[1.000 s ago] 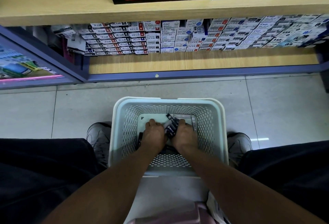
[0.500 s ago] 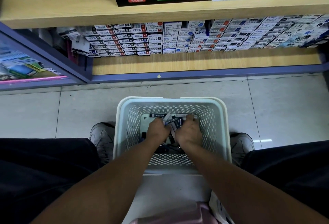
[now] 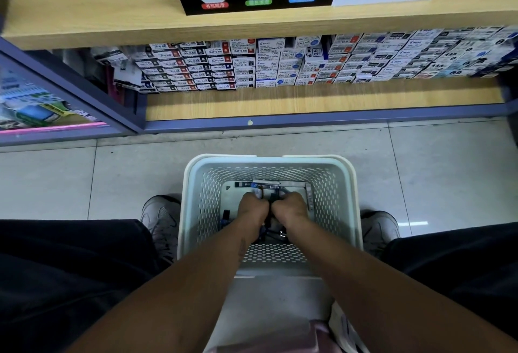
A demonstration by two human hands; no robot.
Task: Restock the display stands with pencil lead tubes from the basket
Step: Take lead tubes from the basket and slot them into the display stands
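Change: since a second ago both hands have been drawn together at the basket's centre; one tube now lies exposed along the far wall.
Left hand point(image 3: 253, 207): fingers curled down among the tubes; what is gripped cannot be told.
Right hand point(image 3: 289, 207): knuckles beside the left, curled likewise.
Surroundings: white perforated plastic basket point(image 3: 346, 198) on tiled floor point(image 3: 448, 173), between two grey shoes point(image 3: 161, 218); stacked refill boxes point(image 3: 280, 63) on the wooden shelf point(image 3: 308, 100) beyond.
Tubes: slim dark pencil lead tubes point(image 3: 256, 184), the far one's long axis running left-right.

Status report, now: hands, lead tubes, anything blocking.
Left hand and right hand both down in basket, fingers curled around lead tubes. More tubes loose on basket floor. Nothing blocking.
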